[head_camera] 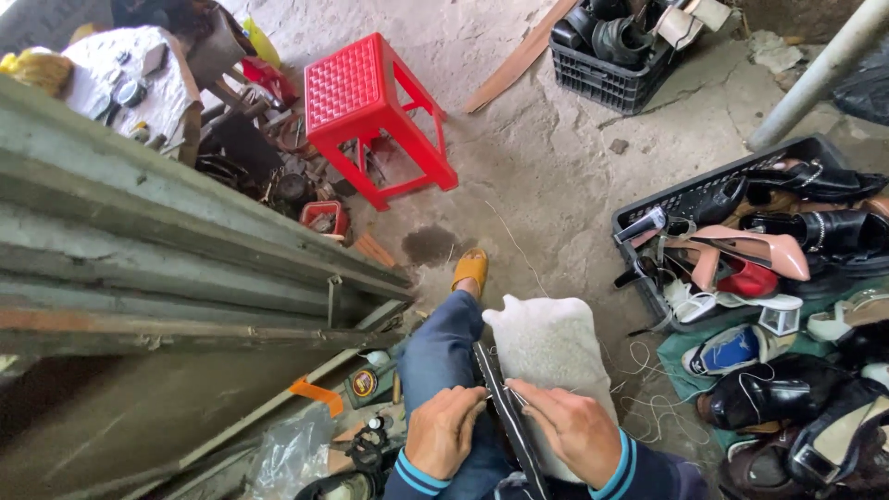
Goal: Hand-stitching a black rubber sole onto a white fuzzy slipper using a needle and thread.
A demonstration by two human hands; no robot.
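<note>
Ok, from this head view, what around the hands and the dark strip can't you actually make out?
- Near end of the dark strip: cut off by the bottom edge.
- Small tool or thread between the fingers of the right hand: too small to identify.
- Left hand grip on the strip: fingertips curl under, hidden.
- White fuzzy cloth on the lap: lower part covered by the right hand.
- Right-side shoes: partly cut off.

Rough concrete floor (574, 157), red plastic stool (370, 111)
</note>
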